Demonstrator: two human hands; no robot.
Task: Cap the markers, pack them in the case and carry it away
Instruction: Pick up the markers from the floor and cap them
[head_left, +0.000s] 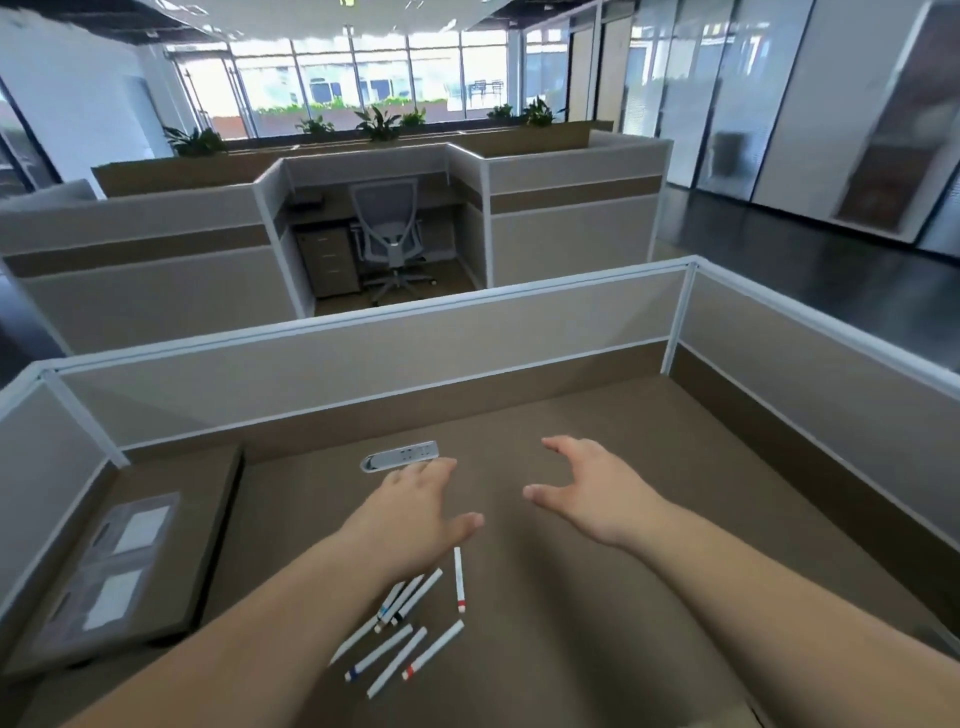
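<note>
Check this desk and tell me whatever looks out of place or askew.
The markers lie loose in a scattered heap on the desk, pointing different ways, none packed. The clear case sits apart at the left. Both hands, left and right, hover holding nothing. No spill or damage shows.

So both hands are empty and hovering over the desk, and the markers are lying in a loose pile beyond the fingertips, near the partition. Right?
Not quite. The head view shows the markers lying nearer the person, under the left forearm, not beyond the fingertips. The left hand and right hand are indeed empty over the desk.
</note>
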